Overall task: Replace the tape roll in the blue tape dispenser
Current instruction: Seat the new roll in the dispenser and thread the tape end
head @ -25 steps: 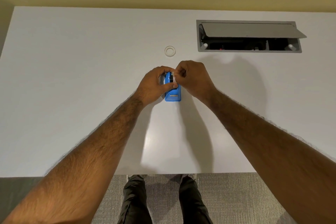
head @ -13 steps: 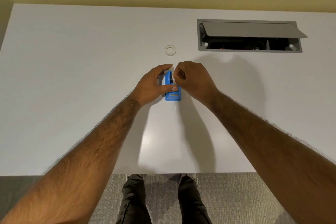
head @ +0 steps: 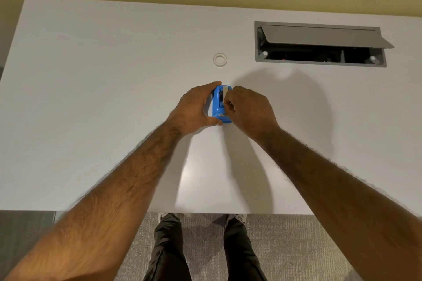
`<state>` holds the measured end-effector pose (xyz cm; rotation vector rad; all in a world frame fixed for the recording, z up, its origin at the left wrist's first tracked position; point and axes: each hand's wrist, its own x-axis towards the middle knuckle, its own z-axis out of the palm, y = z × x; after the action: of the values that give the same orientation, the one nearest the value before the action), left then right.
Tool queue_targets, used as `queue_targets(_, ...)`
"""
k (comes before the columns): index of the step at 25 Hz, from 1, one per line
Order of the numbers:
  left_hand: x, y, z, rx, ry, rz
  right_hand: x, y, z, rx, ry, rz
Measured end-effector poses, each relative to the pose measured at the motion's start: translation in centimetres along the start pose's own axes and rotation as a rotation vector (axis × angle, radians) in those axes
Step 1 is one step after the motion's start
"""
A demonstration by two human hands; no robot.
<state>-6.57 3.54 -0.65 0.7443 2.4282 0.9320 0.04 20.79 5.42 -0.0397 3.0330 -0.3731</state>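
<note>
White tabletop (head: 91,121) fills most of what we see, with an open cable hatch (head: 319,43) set in its far right. Near the middle stands the blue dispenser (head: 218,107), and both our hands are on it. Our left hand (head: 194,109) is clamped around its left side, thumb at the near end and fingers curled over the far end, holding it down. Our right hand (head: 249,109) is closed in a pinch at the top of the dispenser; we seem to be nipping a pale strip of tape (head: 224,91), though what the fingertips hold is too small to be sure. Farther off, well apart from the dispenser, a small pale ring (head: 220,60) lies flat; we take it for a roll or core, but cannot tell which.

We judge the step to be threading tape toward the cutter. Next calls for a steady pull toward the near end while the left hand keeps the body from sliding.
</note>
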Motion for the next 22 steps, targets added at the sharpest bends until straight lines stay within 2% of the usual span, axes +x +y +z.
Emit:
queue_targets(6,0.1,0.0,0.1,0.008,0.012,0.013,-1.7,-0.4,1.4,-0.041,0.138,-0.021)
queue_targets(22,0.1,-0.4,0.4,-0.018,0.005,0.021,-4.5,-1.5,2.0,-0.213,0.276,-0.136)
